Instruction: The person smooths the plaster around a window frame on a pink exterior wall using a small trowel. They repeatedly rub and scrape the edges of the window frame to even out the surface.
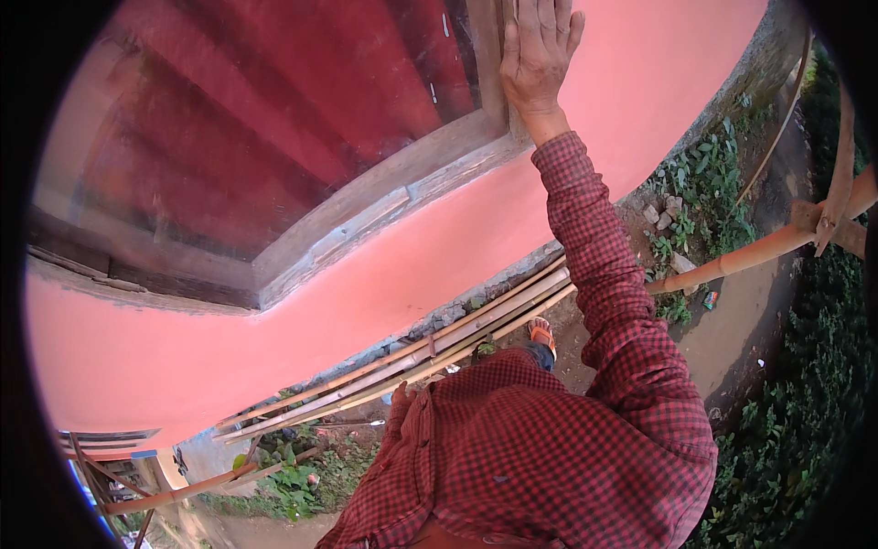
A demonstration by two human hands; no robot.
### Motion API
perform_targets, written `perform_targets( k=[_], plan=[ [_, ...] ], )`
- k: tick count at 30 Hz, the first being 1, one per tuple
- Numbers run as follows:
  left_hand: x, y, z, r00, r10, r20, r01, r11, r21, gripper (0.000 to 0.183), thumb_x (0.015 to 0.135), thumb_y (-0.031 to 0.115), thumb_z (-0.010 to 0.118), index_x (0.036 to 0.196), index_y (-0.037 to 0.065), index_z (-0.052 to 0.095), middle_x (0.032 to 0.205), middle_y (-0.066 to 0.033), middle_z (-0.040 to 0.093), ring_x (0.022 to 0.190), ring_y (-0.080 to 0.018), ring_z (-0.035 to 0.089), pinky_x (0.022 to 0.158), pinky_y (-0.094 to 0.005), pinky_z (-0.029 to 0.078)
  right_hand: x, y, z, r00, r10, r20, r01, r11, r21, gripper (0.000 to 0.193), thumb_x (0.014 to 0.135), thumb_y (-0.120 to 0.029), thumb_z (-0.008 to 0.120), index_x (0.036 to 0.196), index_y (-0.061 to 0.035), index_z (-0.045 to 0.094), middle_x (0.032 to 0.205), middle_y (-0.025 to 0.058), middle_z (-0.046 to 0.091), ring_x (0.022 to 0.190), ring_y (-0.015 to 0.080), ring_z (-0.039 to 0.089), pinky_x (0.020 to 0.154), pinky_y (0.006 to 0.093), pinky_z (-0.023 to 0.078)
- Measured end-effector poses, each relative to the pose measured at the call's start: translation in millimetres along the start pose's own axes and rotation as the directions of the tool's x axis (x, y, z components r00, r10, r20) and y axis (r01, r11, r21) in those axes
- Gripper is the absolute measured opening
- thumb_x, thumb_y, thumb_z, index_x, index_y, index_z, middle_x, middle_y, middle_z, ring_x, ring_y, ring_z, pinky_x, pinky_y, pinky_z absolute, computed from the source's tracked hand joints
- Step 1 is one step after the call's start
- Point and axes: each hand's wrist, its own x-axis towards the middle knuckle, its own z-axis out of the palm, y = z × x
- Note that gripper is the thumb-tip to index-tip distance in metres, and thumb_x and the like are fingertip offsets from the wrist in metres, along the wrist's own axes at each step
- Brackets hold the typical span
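My right hand (538, 69) is raised at the top, its back toward me and its fingers stretched upward. It lies against the pink wall (631, 82), right beside the wooden window frame (492, 55); the fingertips run out of the picture. I see nothing in it. My left hand (400, 395) shows only as a small bit past the checked red sleeve, low beside my body and above the bamboo poles. Its fingers are too hidden to read. Behind the window's glass hangs a dark red curtain (302, 101).
Several bamboo poles (439, 348) run along the wall's foot below me. A bamboo rail (732, 263) juts out at right, with another pole (183, 492) at lower left. My sandalled foot (542, 334) is far below. Stones (663, 212), plants and a path lie at right.
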Motion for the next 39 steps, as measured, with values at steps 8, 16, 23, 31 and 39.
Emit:
perform_targets(
  k=[8,16,23,31,39],
  plan=[
    [-8,-14,-4,0.999,-0.025,0.033,0.026,1.0,-0.005,0.052,0.087,0.034,0.057,0.13,0.005,0.059,0.129,-0.0247,0.059,0.122,-0.0418,0.054,0.105,-0.0483,0.043,-126,4,1,0.982,0.139,0.127,-0.13,0.989,-0.076,0.05,0.101,-0.021,0.045,0.146,0.0007,0.041,0.155,0.0185,0.035,0.147,0.041,0.023,0.12,0.055,0.01],
    [8,-2,-2,0.997,-0.012,0.079,0.011,1.0,0.014,0.052,0.087,0.035,0.056,0.129,0.005,0.059,0.128,-0.0248,0.06,0.121,-0.0418,0.055,0.104,-0.0476,0.044,-24,4,1,0.998,0.06,-0.002,-0.06,0.99,-0.131,0.055,0.1,-0.02,0.049,0.15,-0.0014,0.034,0.158,0.0193,0.029,0.149,0.0393,0.019,0.119,0.0554,0.01],
    [13,-4,53,0.995,-0.002,0.099,0.01,0.997,-0.077,0.052,0.087,0.036,0.055,0.129,0.005,0.06,0.128,-0.0249,0.061,0.12,-0.0417,0.057,0.104,-0.047,0.044,-35,-7,14,0.998,0.02,0.064,-0.019,1.0,-0.017,0.057,0.099,-0.028,0.049,0.149,-0.0031,0.037,0.157,0.0184,0.032,0.148,0.0414,0.019,0.118,0.0593,0.007],
    [38,87,22,0.993,-0.115,0.013,0.115,0.972,-0.203,0.048,0.087,0.032,0.057,0.127,0.006,0.062,0.127,-0.0236,0.061,0.116,-0.04,0.06,0.101,-0.0477,0.046,10,26,-22,0.997,0.001,0.072,0.008,0.993,-0.119,0.073,0.105,-0.053,0.027,0.153,0.0025,0.025,0.158,0.0259,0.025,0.148,0.043,0.018,0.117,0.0586,0.013],
    [11,15,128,0.953,-0.295,0.072,0.303,0.944,-0.135,0.046,0.086,0.035,0.054,0.119,0.006,0.067,0.123,-0.0215,0.064,0.116,-0.0384,0.06,0.098,-0.0477,0.048,70,-3,-4,0.999,-0.045,0.006,0.046,0.992,-0.12,0.065,0.107,-0.046,0.025,0.153,0.0002,0.028,0.157,0.0222,0.029,0.145,0.0396,0.029,0.114,0.0539,0.027]
  ],
)
